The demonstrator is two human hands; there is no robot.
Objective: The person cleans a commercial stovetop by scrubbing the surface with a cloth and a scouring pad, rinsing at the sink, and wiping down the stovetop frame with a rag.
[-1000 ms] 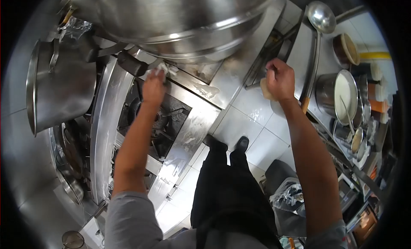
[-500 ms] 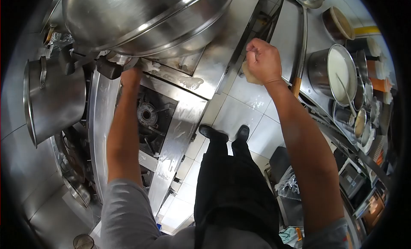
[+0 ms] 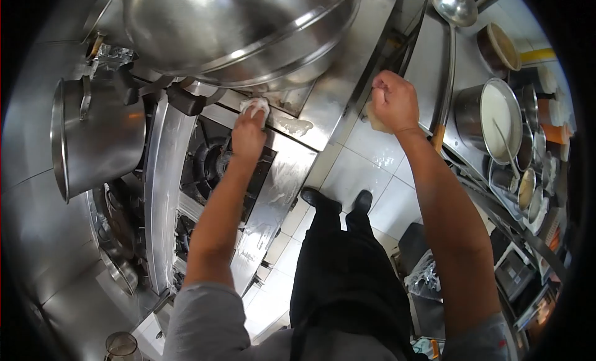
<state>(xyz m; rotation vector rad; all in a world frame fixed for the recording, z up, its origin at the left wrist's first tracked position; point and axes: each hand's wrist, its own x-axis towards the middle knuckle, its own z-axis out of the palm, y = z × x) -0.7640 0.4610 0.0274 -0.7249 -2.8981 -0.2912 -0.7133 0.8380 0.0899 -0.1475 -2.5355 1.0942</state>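
Head view: left hand bunched on a crumpled white cloth, fingers on top, pressing it against the metal top of the stove, just beside a wet patch. Forearm crosses over a round burner. Right hand curled into a fist, raised over the tiled floor; a tan piece sticks out under the fist, looks gripped, can't tell what it is. Big metal bowl tilted, just beyond the cloth. Tall steel pot left of the stove top, black handle between it and the cloth. Right side: counter with a long ladle and a pot of white liquid, spoon standing in it.
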